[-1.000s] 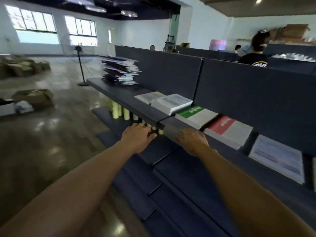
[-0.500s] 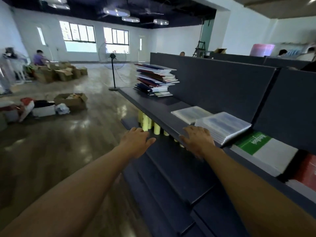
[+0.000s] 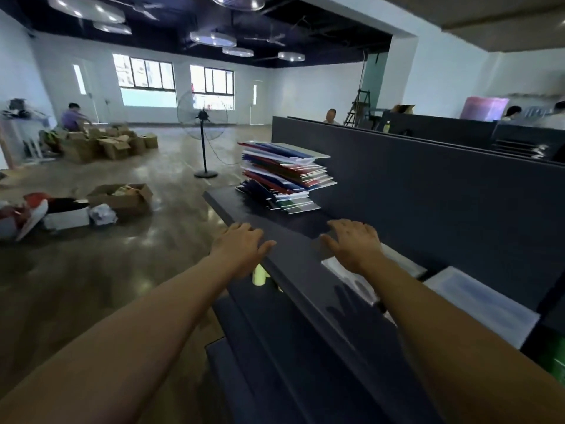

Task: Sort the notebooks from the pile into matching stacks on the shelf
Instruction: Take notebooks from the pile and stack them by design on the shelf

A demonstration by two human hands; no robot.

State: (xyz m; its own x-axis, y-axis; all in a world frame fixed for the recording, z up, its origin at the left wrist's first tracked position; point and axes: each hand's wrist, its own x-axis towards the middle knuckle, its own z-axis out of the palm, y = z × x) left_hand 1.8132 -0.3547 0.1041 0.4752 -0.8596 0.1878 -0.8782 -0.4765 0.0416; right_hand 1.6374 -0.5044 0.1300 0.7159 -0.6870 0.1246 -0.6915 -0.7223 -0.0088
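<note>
Beyond both hands (empty), the pile.

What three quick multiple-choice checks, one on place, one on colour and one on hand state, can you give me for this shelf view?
1. Where is the mixed pile of notebooks?
A. on the floor
B. at the far end of the shelf, beyond both hands
C. under the right hand

2. What colour is the shelf?
A. white
B. dark blue-grey
C. red

3. What is the left hand doing?
A. gripping a notebook
B. reaching forward with fingers straight and holding nothing
C. holding a box

Answers: 1 B, the pile sits on the shelf top past the right hand. 2 B, the board and back panel are both dark. 3 B, nothing lies in its fingers.
</note>
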